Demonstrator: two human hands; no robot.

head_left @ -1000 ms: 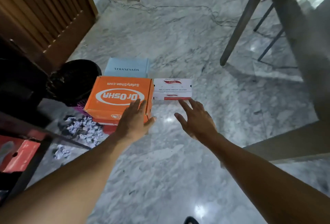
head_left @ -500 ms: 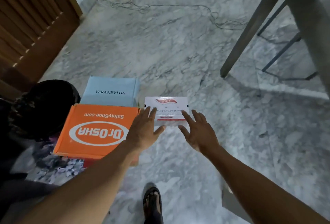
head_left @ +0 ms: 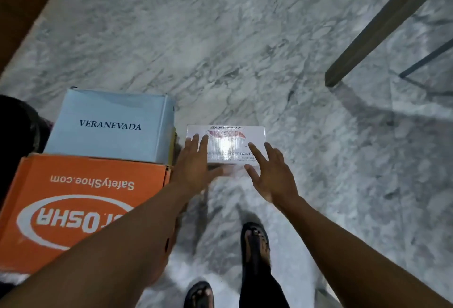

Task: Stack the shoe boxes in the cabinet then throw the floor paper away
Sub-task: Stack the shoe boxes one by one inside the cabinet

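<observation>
Both hands are spread, fingers straight and apart, holding nothing. The left hand (head_left: 193, 164) lies over the near left corner of the white shoe box (head_left: 226, 136), and the right hand (head_left: 270, 172) lies over its near right part. Whether either palm touches the lid, I cannot tell.

The white shoe box sits flat on the marble floor (head_left: 245, 50), directly ahead of both hands, with its long axis running left to right between them. Neither hand is clearly nearer, so I judge a lift by the two short ends to be the natural move.

Just left of the white shoe box stands the blue shoe box (head_left: 110, 123), close beside it. The orange shoe box (head_left: 81, 199) lies to the left and nearer the person. A table leg (head_left: 382, 25) stands well to the right and beyond.

Glare washes out much of the white lid's print, and the hands cover its near edge. The left forearm and the frame edge cut off the orange shoe box. Neither the cabinet nor any floor paper is in view.
</observation>
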